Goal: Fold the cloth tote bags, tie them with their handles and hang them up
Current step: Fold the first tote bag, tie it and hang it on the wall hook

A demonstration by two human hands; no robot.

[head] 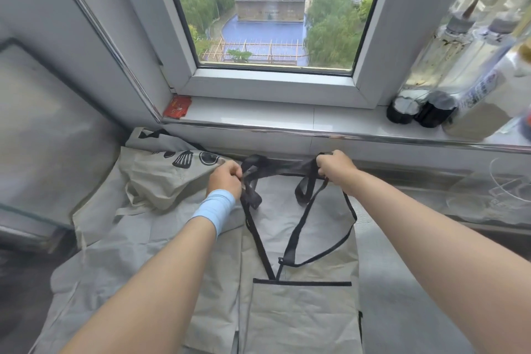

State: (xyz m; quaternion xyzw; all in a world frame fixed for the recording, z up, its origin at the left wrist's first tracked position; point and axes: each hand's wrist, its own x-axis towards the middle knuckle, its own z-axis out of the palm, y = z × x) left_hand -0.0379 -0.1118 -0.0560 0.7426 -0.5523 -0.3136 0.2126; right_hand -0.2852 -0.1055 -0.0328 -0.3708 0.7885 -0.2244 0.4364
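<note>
Gripping black webbing handles [301, 227]: left hand [225, 177], right hand [334, 165]; creased grey tote [301, 316].

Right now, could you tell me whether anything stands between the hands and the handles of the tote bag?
Nothing visible does. The left hand and the right hand each grip the black handles of the grey tote bag. The printed bag lies off to the left. No hanging place shows.
</note>
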